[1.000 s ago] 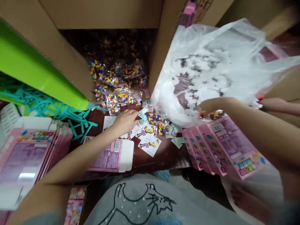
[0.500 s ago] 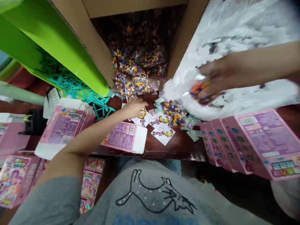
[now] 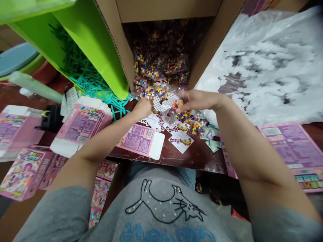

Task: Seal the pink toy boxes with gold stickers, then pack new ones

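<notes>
My left hand (image 3: 142,107) and my right hand (image 3: 199,99) meet over the dark wooden table (image 3: 191,156), in front of an open cardboard box (image 3: 121,43) full of bagged coloured beads (image 3: 161,72). Between them is a white pegboard grid (image 3: 165,102) with a small bag of beads (image 3: 176,105); my right hand's fingers pinch these. My left hand is curled at the grid's left end, its fingers mostly hidden. Under the hands lie printed pattern cards (image 3: 180,139), more bead bags (image 3: 198,127) and a flat pink carton (image 3: 140,139).
A large clear plastic bag of white grids (image 3: 267,67) lies at the right. Stacks of flat pink cartons (image 3: 82,126) sit left, more (image 3: 292,148) at right. Teal plastic pieces (image 3: 93,85) spill from a green box (image 3: 101,50). Folded mint papers (image 3: 212,143) lie nearby.
My right hand has come away from the plastic bag, down and left to the table's middle, bringing beads and a white grid to meet my left hand. The view shifted left.
</notes>
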Action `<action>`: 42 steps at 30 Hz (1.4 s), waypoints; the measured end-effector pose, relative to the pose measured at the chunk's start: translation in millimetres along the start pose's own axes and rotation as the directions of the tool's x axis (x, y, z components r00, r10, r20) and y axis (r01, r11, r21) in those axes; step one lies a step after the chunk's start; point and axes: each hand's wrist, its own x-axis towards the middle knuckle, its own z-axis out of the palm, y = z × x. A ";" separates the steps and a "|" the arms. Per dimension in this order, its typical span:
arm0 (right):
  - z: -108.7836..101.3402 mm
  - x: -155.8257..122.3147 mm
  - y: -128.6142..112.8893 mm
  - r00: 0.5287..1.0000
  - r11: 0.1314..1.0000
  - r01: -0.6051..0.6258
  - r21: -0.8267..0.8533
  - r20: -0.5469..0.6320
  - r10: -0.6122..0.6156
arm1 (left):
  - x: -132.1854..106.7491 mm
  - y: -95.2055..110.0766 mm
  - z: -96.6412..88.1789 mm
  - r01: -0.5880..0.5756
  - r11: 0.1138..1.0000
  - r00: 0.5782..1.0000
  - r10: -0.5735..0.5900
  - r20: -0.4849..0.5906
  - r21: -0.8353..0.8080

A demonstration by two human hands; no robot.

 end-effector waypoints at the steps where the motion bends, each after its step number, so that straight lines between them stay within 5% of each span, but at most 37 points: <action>1: 6.5 -1.2 3.5 1.000 1.000 0.010 0.029 -0.007 -0.009 | -4.3 3.6 -5.1 0.022 1.000 1.000 -0.022 -0.007 -0.002; 5: 30.5 -2.9 7.3 0.993 0.993 0.089 0.078 -0.083 -0.082 | -24.5 27.3 -23.4 0.042 0.964 0.997 -0.057 -0.050 -0.262; 10: 59.6 -7.0 4.6 0.994 0.951 0.105 0.290 0.001 -0.110 | -65.6 41.7 -41.5 0.002 0.846 1.000 -0.002 0.001 -0.533; 13: 78.7 -21.5 11.8 0.998 0.927 0.062 0.370 -0.024 -0.057 | -109.1 29.6 -46.7 0.027 0.958 0.986 0.021 0.163 -0.286; 17: 107.8 -37.9 28.5 0.986 0.893 -0.074 0.445 0.168 -0.002 | -163.1 15.3 -34.1 -0.080 0.988 0.901 0.016 0.433 0.132; 21: 123.9 -40.4 39.5 0.979 0.930 -0.138 0.340 0.190 0.076 | -181.6 15.0 -20.1 -0.077 0.979 0.920 -0.003 0.392 0.188; 27: 114.9 -25.8 37.9 0.963 0.977 -0.185 0.101 0.219 0.160 | -172.2 14.4 -12.9 0.043 0.982 0.925 -0.108 0.364 0.184; 31: 111.0 -5.8 25.7 0.953 0.972 -0.209 0.110 0.246 0.178 | -173.5 25.6 -7.3 0.003 0.984 0.963 -0.051 0.264 0.179; 35: 100.4 6.4 -14.3 0.989 0.981 -0.131 0.142 0.088 0.120 | -190.1 54.6 3.5 0.083 0.979 0.997 -0.079 -0.028 0.188; 39: 84.4 6.9 -79.3 0.984 0.949 -0.161 -0.271 -0.122 0.132 | -203.1 83.6 26.5 0.224 0.966 0.940 -0.179 -0.291 0.129; 42: 81.8 0.2 -120.3 0.976 0.861 -0.116 -0.496 -0.217 0.007 | -207.6 97.1 45.0 0.292 0.956 0.854 -0.245 -0.459 0.033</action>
